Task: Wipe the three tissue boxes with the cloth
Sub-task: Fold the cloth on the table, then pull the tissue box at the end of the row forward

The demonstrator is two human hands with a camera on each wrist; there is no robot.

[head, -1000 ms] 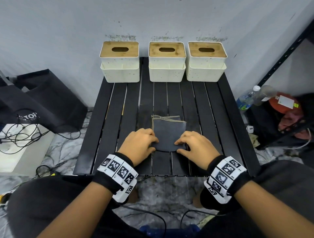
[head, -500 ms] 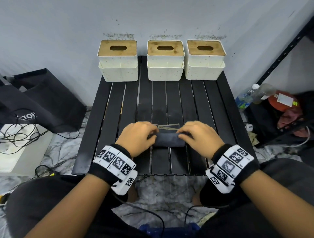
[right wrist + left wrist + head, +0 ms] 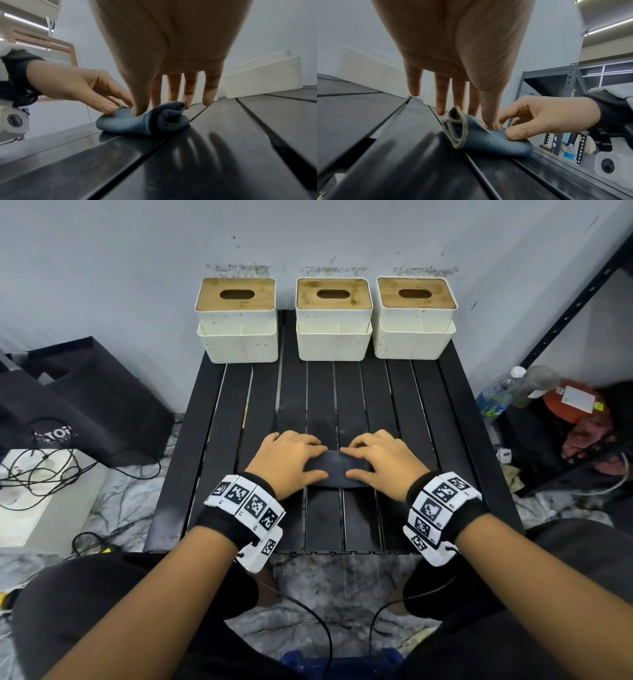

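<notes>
Three cream tissue boxes with wooden lids stand in a row at the table's far edge: left (image 3: 237,337), middle (image 3: 333,337), right (image 3: 414,337). A dark blue-grey cloth (image 3: 337,472) (image 3: 496,142) (image 3: 137,124) lies folded into a narrow strip at the middle of the black slatted table (image 3: 212,474). My left hand (image 3: 322,462) (image 3: 481,120) (image 3: 118,107) pinches its left end, thumb on the near side and fingers over the far side. My right hand (image 3: 346,463) (image 3: 154,108) (image 3: 506,128) pinches the right end the same way. The cloth's ends are hidden under my fingers.
A black bag (image 3: 85,398) and a white box with cables (image 3: 34,491) sit on the floor to the left. On the right are a dark metal shelf (image 3: 565,320), plastic bottles (image 3: 503,392) and a red bundle (image 3: 579,405). A wall rises right behind the boxes.
The cloth has gone from a flat square to a narrow folded strip, its near edge brought over away from me. Both hands moved forward with it.
</notes>
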